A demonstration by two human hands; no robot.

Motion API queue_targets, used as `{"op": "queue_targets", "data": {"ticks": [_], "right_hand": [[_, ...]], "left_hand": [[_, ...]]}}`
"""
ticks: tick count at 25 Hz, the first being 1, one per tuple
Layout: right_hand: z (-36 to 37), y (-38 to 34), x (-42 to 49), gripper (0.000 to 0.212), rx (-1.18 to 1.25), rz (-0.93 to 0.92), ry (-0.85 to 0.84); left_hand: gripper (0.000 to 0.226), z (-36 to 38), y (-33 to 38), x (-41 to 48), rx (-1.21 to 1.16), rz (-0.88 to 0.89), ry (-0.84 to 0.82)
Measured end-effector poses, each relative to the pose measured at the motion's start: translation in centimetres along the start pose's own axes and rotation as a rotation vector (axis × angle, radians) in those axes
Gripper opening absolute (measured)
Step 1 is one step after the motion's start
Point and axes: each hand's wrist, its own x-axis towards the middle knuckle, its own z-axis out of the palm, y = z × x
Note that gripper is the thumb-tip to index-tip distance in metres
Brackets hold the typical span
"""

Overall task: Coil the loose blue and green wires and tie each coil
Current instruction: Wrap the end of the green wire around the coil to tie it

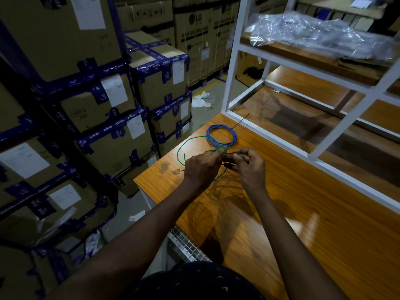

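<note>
Both hands are held together above the table (303,213), forearms extended forward from the lower edge of the view and converging toward the same spot. The left hand (202,167) is seen back-up, wrist slightly bent, its fingers closed in a pinch on the green wire (181,148) at the point where the strands cross. The right hand (249,167) is turned palm-inward facing the left, fingers curled, thumb and forefinger closed on a thin dark piece, apparently a tie (228,164), just beside the left fingertips; what exactly is gripped there is partly hidden by the fingers. The green wire is noted as still loose: one open loop arcs out to the left of the hands over the table near its left edge, and a further length trails down below and between the hands. The blue wire (220,135) lies flat on the table as a round coil just beyond the hands, the green strand crossing its near side. A thin dark strip (241,120) lies on the table just past the blue coil, pointing toward the foot of the white rack (232,61). The rack stands on the far and right part of the table, with a clear plastic bag (313,31) on its upper shelf. Stacked cardboard boxes (108,105) bound with blue tape are recorded to the left, beyond the table edge.
</note>
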Motion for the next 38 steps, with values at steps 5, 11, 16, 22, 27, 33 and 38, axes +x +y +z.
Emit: {"op": "queue_targets", "data": {"ticks": [5, 11, 16, 22, 27, 33, 38], "right_hand": [[0.2, -0.5, -0.3, 0.007, -0.020, -0.007, -0.009], [0.4, -0.2, -0.7, 0.006, 0.008, -0.009, 0.012], [0.7, -0.3, -1.0, 0.008, 0.000, -0.006, 0.010], [0.8, 0.0, -1.2, 0.011, -0.147, -0.060, 0.031], [0.8, 0.4, -0.7, 0.012, -0.334, -0.139, 0.122], [0.7, -0.1, -1.0, 0.015, -0.245, -0.086, 0.122], [0.5, -0.1, -0.8, 0.023, -0.199, -0.082, 0.080]], "left_hand": [[0.037, -0.1, 0.2, 0.0, 0.000, 0.015, -0.003], [0.038, -0.9, 0.2, -0.3, 0.007, -0.014, 0.005], [0.037, -0.9, 0.3, -0.4, 0.003, -0.026, -0.008], [0.036, -1.4, 0.5, -0.7, 0.014, -0.009, -0.005], [0.035, -2.0, 1.1, -0.8, -0.003, 0.005, 0.022], [0.035, -2.3, 1.1, -0.5, -0.039, 0.024, 0.008], [0.038, -2.6, 1.1, -0.3, -0.009, 0.026, -0.028]]}}
